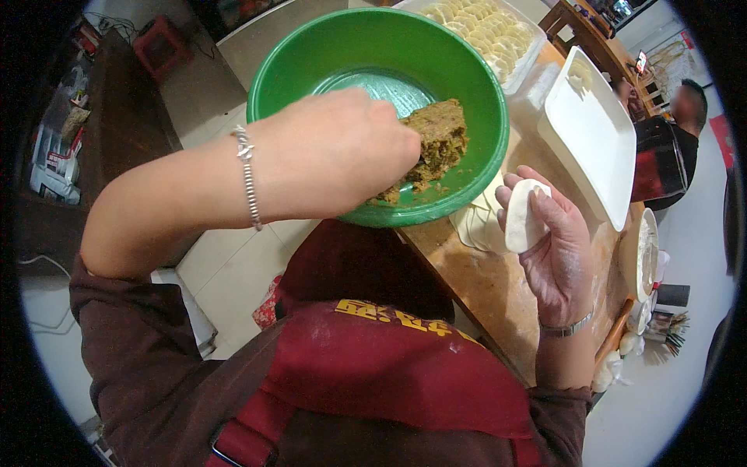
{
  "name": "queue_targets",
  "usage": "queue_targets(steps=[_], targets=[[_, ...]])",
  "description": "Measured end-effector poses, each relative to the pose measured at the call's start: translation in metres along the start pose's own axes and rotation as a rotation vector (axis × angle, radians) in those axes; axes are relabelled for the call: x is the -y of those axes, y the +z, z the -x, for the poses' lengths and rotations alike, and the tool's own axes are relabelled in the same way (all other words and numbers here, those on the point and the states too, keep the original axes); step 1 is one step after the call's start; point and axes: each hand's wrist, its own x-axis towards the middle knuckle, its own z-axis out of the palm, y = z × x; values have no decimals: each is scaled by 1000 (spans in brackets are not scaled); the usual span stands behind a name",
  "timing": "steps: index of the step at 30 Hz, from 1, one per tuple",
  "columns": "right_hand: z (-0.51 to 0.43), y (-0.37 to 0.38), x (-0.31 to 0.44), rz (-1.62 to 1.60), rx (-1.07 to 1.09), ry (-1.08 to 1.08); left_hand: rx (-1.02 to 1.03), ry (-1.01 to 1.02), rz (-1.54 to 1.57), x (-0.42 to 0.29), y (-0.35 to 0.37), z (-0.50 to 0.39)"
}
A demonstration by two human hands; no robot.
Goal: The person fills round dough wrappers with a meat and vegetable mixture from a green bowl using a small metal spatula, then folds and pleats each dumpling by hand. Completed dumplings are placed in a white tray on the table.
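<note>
My left hand (344, 152) reaches over a green plastic basin (327, 49), its fingers curled down against a brown-green mass of minced filling (442, 131). Those fingertips are hidden, and a small dark bit beside them is too obscured to identify. Between the thumb and fingers of my right hand (560, 251) is a pale round dough wrapper (521, 219), seen partly edge-on. Just beyond it, more overlapping wrappers (474, 226) lie on the wooden table (455, 257), partly under the basin's rim.
A tray of dumplings (487, 29) stands behind the basin. A white tray (595, 146) holds a little dough at its far end. Along the right are a flour container (646, 251) and what looks like a rolling pin (614, 331). Another person (671, 157) sits beyond.
</note>
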Motion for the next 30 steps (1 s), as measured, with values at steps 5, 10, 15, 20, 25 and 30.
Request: queue_targets(steps=[5,10,15,20,25,30], targets=[[11,17,-12,-174,6,35,-237,40,-108,22,-8,29],[11,23,-18,-180,-23,57,-193,-110,-72,34,-4,47],[7,28,-24,-103,-97,78,-138,-96,10,37,5,44],[6,30,-27,-149,-86,78,-192,-119,18,30,7,44],[7,30,-27,-116,-110,76,-166,-112,75,25,8,43],[7,32,-27,-109,-124,84,-154,-36,108,22,7,36]])
